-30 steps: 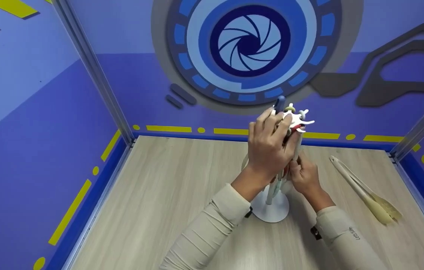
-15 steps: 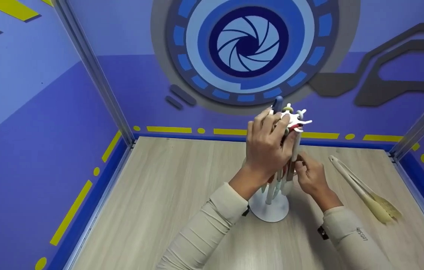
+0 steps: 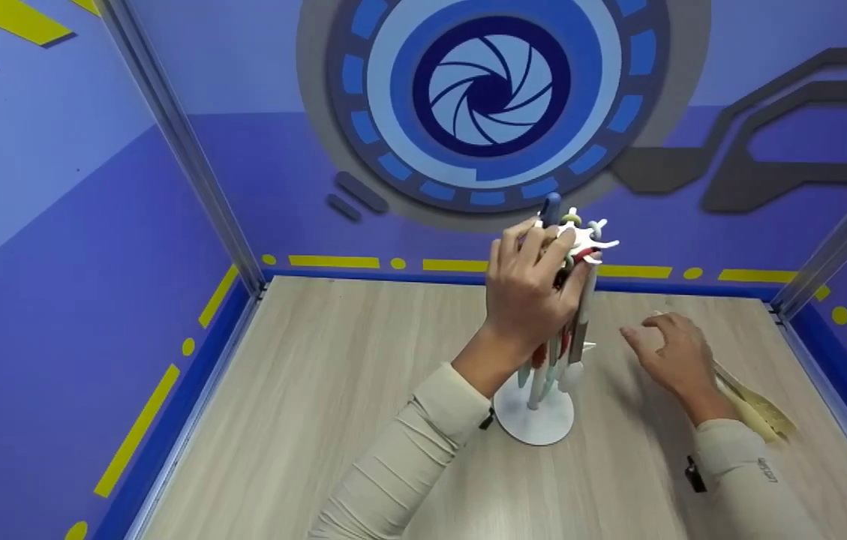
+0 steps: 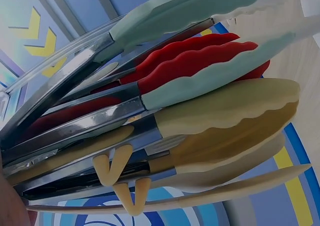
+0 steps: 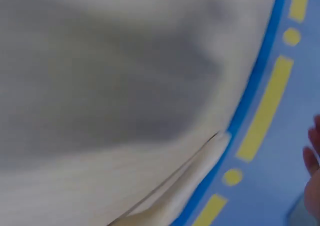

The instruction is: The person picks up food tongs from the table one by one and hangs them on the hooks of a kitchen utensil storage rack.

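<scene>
A white utensil stand (image 3: 547, 427) stands upright on the table, with several tongs hung from its hooked top. My left hand (image 3: 532, 281) grips the stand near that top, fingers curled over it. In the left wrist view, mint-green tongs (image 4: 185, 18), red-tipped tongs (image 4: 200, 61) and tan-tipped tongs (image 4: 225, 106) hang close together, and part of my left hand (image 4: 12, 206) shows at the corner. My right hand (image 3: 678, 360) is off to the right, holding nothing, fingers loosely bent. It partly covers beige tongs (image 3: 757, 411) lying on the table.
The wood-grain table (image 3: 348, 390) is enclosed by blue printed panels (image 3: 243, 165) with metal corner posts (image 3: 183, 142). In the right wrist view, the beige tongs (image 5: 187, 191) lie near the blue strip (image 5: 257, 81) at the table's edge.
My right hand has left the utensils on the stand and moved right, over the handle end of the beige tongs. My left hand stays on top of the stand.
</scene>
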Demonstrator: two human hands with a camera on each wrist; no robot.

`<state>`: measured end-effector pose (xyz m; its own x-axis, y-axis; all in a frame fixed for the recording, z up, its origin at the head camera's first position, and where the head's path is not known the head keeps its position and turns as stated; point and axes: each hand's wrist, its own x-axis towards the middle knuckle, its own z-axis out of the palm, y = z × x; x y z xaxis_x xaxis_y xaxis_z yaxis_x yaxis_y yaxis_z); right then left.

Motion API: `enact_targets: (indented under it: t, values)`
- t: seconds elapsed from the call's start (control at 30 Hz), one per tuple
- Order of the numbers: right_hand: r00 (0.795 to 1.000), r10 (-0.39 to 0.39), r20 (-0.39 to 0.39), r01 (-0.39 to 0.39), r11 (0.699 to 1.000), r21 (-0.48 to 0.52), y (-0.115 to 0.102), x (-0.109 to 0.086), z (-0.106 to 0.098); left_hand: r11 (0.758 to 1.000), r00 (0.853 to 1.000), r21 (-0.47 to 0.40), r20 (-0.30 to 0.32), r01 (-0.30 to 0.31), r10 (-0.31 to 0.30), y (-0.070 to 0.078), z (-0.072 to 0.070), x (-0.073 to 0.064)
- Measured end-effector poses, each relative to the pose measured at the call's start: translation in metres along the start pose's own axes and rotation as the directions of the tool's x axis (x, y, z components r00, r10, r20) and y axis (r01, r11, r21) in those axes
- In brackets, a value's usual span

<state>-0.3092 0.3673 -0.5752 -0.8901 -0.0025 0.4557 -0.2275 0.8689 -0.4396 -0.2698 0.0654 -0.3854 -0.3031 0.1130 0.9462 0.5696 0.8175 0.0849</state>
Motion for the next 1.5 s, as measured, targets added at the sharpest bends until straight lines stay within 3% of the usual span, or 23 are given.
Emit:
enact_targets:
  t: [0.1, 0.27, 0.5, 0.67, 0.93, 1.0, 1.13, 1.23, 1.5]
  values:
    - [0.984, 0.161, 0.072, -0.155, 0.985, -0.078, 0.021, -0.004, -0.009, 1.000, 1.000, 0.004, 0.002, 0.001, -0.001, 0.000, 0.001, 0.000]
    - [0.929, 0.336, 0.153, -0.314, 0.937, -0.151, 0.050, -0.010, -0.018, 1.000, 1.000, 0.008, 0.009, 0.000, -0.001, 0.000, 0.001, 0.001]
    - [0.840, 0.468, 0.273, -0.401, 0.876, -0.269, 0.070, -0.020, -0.024, 1.000, 1.000, 0.011, -0.002, -0.004, 0.004, -0.001, 0.002, 0.001]
    - [0.807, 0.498, 0.319, -0.432, 0.865, -0.256, 0.078, -0.026, -0.021, 1.000, 1.000, 0.022, -0.007, -0.012, 0.012, 0.000, 0.004, 0.001]
    - [0.823, 0.473, 0.314, -0.413, 0.879, -0.240, 0.087, -0.032, -0.017, 1.000, 1.000, 0.027, 0.002, -0.009, 0.009, 0.000, 0.005, -0.001]
    - [0.812, 0.486, 0.323, -0.435, 0.873, -0.222, 0.088, -0.030, -0.016, 1.000, 1.000, 0.029, 0.007, -0.006, 0.006, -0.001, 0.005, -0.001]
    - [0.767, 0.531, 0.360, -0.491, 0.847, -0.203, 0.087, -0.025, -0.018, 1.000, 1.000, 0.031, 0.010, -0.005, 0.005, -0.001, 0.004, -0.001]
    - [0.755, 0.540, 0.372, -0.504, 0.841, -0.198, 0.085, -0.022, -0.017, 0.999, 1.000, 0.033, 0.007, -0.007, 0.007, -0.001, 0.004, -0.001]
    - [0.773, 0.505, 0.383, -0.461, 0.863, -0.207, 0.083, -0.021, -0.014, 1.000, 1.000, 0.016, 0.015, 0.008, -0.008, 0.001, 0.003, -0.003]
